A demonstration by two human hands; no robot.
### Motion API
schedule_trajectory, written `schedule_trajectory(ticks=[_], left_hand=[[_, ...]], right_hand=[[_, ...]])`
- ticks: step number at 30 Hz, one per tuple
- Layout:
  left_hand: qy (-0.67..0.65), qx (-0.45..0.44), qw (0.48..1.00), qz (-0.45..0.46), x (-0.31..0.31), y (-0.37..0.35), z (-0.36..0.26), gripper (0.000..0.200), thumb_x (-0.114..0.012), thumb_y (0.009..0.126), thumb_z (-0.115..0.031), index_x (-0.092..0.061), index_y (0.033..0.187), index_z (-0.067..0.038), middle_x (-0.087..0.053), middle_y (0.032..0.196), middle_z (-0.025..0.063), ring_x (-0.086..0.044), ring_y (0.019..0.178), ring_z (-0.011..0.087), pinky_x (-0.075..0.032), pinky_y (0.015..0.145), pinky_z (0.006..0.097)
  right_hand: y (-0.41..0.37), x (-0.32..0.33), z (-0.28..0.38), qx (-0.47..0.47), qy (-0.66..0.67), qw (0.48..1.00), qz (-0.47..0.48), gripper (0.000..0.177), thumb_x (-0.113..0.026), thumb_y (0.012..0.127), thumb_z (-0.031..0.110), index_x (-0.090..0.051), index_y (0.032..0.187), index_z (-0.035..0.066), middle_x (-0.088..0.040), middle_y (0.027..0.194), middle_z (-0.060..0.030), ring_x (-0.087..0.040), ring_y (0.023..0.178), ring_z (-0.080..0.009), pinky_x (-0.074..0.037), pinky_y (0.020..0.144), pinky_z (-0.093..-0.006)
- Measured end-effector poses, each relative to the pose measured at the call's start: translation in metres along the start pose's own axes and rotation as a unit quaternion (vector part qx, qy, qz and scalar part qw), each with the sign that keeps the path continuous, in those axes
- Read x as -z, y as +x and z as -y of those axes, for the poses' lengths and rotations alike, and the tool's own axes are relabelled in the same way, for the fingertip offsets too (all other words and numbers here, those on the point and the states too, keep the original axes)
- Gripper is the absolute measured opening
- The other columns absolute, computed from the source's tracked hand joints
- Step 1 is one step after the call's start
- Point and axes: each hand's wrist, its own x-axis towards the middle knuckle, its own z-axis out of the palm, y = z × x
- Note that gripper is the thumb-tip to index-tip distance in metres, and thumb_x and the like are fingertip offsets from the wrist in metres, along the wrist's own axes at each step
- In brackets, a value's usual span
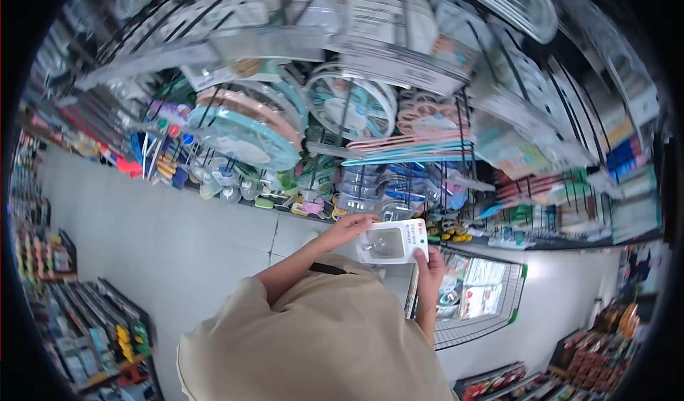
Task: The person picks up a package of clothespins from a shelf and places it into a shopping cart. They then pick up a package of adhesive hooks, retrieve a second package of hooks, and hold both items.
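Note:
A white boxed package (pixel 392 243) with a clear window and dark and red print is held between both hands, in front of my body. My left hand (pixel 349 229) grips its upper left edge, fingers closed on the box. At its right edge my right hand (pixel 429 265) holds on, with the thumb on the front face near the lower right corner. A small transparent item shows through the window, too small to make out.
Shelf racks with round blue and pink hoops (pixel 246 134), pink and blue hangers (pixel 406 148) and packaged goods fill the front. A wire shopping cart (pixel 509 294) with packages stands at my right. Low display shelves (pixel 92 337) are at the lower left.

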Motion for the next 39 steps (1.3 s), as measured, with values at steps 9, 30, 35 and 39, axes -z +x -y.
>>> schedule_trajectory(ticks=[9, 30, 35, 39], left_hand=[[-0.107, 0.029, 0.991, -0.074, 0.086, -0.065, -0.025, 0.029, -0.061, 0.100, -0.029, -0.072, 0.102, -0.002, -0.063, 0.085, -0.0066, -0.051, 0.078, 0.0031, -0.041, 0.068, 0.0230], [-0.093, -0.215, 0.943, -0.236, 0.233, -0.105, -0.230, 0.031, -0.059, 0.100, -0.013, -0.058, 0.128, 0.000, -0.067, 0.112, 0.0031, -0.060, 0.101, 0.0074, -0.047, 0.088, 0.0239], [-0.091, -0.277, 0.910, -0.295, 0.249, -0.092, -0.275, 0.031, -0.060, 0.098, -0.013, -0.059, 0.126, 0.000, -0.067, 0.113, 0.0044, -0.060, 0.102, 0.0084, -0.047, 0.090, 0.0249], [-0.077, -0.313, 0.880, -0.350, 0.230, -0.112, -0.321, 0.030, -0.058, 0.098, -0.011, -0.057, 0.126, 0.001, -0.067, 0.113, 0.0056, -0.061, 0.102, 0.0094, -0.046, 0.091, 0.0248]], right_hand=[[0.020, -0.113, 0.046, 0.034, -0.007, 0.990, 0.138, 0.020, -0.064, 0.097, 0.014, -0.063, 0.111, 0.000, -0.069, 0.102, -0.0034, -0.061, 0.090, -0.0076, -0.047, 0.081, -0.0231], [0.040, -0.337, 0.141, 0.170, -0.102, 0.926, 0.323, 0.016, -0.061, 0.098, 0.009, -0.063, 0.110, -0.002, -0.069, 0.085, -0.0082, -0.064, 0.081, -0.0077, -0.050, 0.073, -0.0242], [0.039, -0.346, 0.159, 0.242, -0.088, 0.904, 0.342, 0.061, -0.062, 0.096, 0.009, -0.032, 0.149, 0.003, -0.068, 0.109, -0.0156, -0.069, 0.095, -0.0199, -0.054, 0.084, -0.0330], [0.027, -0.344, 0.174, 0.262, -0.122, 0.881, 0.374, 0.073, -0.065, 0.094, 0.012, -0.023, 0.154, 0.002, -0.065, 0.120, -0.0182, -0.069, 0.097, -0.0226, -0.054, 0.086, -0.0357]])
